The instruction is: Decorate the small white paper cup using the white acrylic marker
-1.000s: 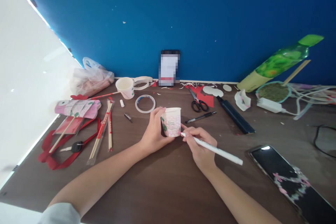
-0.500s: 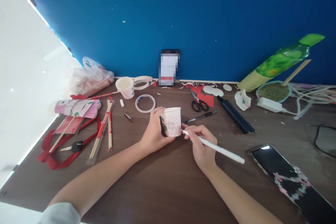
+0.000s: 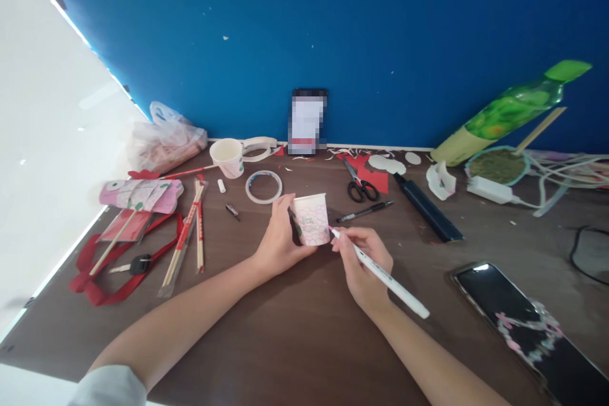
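Observation:
A white paper cup (image 3: 310, 221) with pink curling lines and green print is gripped by my left hand (image 3: 280, 235), thumb under its base and fingers along its left side. The cup tilts a little to the left. My right hand (image 3: 365, 266) pinches a white marker pen (image 3: 392, 283) whose pink tip meets or nearly meets the cup's right side; I cannot tell whether it touches. Just beyond the cup lie a black pen (image 3: 365, 211) and black-handled scissors (image 3: 362, 189). A roll of tape (image 3: 263, 188) lies behind my left hand.
Another paper cup (image 3: 227, 158) stands at the back left, near wrapped chopsticks (image 3: 185, 235) and a red ribbon with a key (image 3: 137, 264). A phone (image 3: 307, 122) leans on the blue wall. At right are a dark case (image 3: 431, 210), a second phone (image 3: 495, 298) and a green bottle (image 3: 511, 111).
The marker's back end has swung down and left, and its tip has shifted slightly up along the cup's right side. The cup has tilted slightly in my left hand.

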Motion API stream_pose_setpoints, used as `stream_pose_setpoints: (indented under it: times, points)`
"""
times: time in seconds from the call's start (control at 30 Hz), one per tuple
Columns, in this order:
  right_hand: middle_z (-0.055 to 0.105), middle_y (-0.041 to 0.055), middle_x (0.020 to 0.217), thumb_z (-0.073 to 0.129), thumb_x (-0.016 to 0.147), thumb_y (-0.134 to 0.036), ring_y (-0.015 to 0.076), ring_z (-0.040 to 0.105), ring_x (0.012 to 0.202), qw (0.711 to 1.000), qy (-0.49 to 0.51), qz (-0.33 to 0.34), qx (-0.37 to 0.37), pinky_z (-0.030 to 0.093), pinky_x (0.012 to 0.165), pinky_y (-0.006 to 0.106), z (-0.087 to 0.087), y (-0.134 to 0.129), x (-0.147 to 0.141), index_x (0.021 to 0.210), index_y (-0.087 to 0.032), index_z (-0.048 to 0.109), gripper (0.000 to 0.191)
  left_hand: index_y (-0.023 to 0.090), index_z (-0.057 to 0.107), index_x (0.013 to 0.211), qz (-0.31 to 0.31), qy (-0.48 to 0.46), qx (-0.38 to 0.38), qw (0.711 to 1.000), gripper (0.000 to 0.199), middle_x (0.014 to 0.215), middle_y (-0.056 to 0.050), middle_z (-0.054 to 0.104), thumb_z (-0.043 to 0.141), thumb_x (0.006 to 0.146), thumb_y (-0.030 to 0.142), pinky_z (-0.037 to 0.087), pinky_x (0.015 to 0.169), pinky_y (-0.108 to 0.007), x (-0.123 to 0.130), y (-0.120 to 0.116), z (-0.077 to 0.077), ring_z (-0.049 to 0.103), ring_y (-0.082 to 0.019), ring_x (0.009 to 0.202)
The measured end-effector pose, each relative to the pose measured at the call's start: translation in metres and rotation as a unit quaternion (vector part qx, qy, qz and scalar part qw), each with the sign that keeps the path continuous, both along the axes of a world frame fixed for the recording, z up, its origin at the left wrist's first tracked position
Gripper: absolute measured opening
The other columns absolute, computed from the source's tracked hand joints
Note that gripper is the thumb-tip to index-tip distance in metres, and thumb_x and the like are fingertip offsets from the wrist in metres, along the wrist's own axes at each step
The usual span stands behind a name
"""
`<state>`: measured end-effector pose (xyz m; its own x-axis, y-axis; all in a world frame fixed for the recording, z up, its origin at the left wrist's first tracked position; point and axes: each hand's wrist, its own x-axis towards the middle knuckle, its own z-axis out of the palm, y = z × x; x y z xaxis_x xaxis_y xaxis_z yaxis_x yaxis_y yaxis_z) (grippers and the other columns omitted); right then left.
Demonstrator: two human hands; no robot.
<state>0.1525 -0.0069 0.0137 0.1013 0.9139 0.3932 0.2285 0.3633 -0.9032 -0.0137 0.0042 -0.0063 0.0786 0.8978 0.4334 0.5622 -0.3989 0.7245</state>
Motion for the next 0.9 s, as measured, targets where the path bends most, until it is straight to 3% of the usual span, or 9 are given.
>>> stream_pose_setpoints:
  times: [0.17, 0.27, 0.37, 0.6, 0.9]
  points:
    - [0.069, 0.0026, 0.073, 0.068, 0.078, -0.025, 0.0143, 0.065, 0.06, 0.999, -0.001, -0.051, 0.0, 0.054, 0.055, 0.024, -0.0002, 0.0002, -0.0018, 0.083, -0.02, 0.064, 0.008, 0.027, 0.007, 0.147, -0.019, 0.003, -0.027, 0.999, 0.112, 0.133, -0.015, 0.034, 0.08, 0.062, 0.022, 0.038, 0.109, -0.055, -0.0012, -0.0014, 0.0015, 0.04, -0.035, 0.131]
    - [0.07, 0.004, 0.078, 0.07, 0.076, -0.023, 0.0175, 0.069, 0.071, 0.999, 0.021, -0.025, 0.013, 0.057, 0.063, 0.027, -0.0018, 0.0005, -0.0007, 0.079, -0.02, 0.065, 0.006, 0.029, 0.013, 0.147, -0.035, 0.01, -0.052, 0.998, 0.108, 0.132, -0.013, 0.036, 0.08, 0.063, 0.023, 0.038, 0.108, -0.056, -0.0016, -0.0018, 0.0045, 0.041, -0.035, 0.131]
    - [0.07, 0.0042, 0.075, 0.07, 0.075, -0.022, 0.0227, 0.072, 0.085, 0.998, 0.061, 0.022, 0.011, 0.059, 0.075, 0.035, -0.0028, 0.0007, 0.0012, 0.074, -0.021, 0.063, 0.007, 0.026, 0.02, 0.143, -0.029, 0.006, -0.018, 0.999, 0.099, 0.136, -0.015, 0.038, 0.079, 0.064, 0.024, 0.037, 0.11, -0.055, -0.0019, -0.0006, 0.0056, 0.039, -0.035, 0.135]
    - [0.058, -0.0038, 0.053, 0.067, 0.076, -0.018, 0.0137, 0.061, 0.053, 0.989, 0.098, 0.109, 0.02, 0.057, 0.086, 0.048, 0.0016, 0.0035, 0.0033, 0.065, -0.021, 0.055, 0.017, 0.022, 0.023, 0.138, -0.01, -0.004, 0.009, 1.0, 0.091, 0.137, -0.017, 0.044, 0.08, 0.067, 0.031, 0.038, 0.11, -0.054, -0.0014, 0.0024, 0.0029, 0.041, -0.035, 0.135]
    - [0.054, -0.0061, 0.053, 0.063, 0.073, -0.013, 0.0103, 0.053, 0.05, 0.99, 0.089, 0.11, 0.013, 0.056, 0.091, 0.048, -0.0002, 0.0061, 0.0022, 0.06, -0.021, 0.052, 0.019, 0.022, 0.027, 0.135, -0.008, -0.011, 0.0, 1.0, 0.09, 0.135, -0.016, 0.045, 0.082, 0.065, 0.035, 0.039, 0.109, -0.053, -0.0011, 0.0026, 0.004, 0.043, -0.035, 0.134]
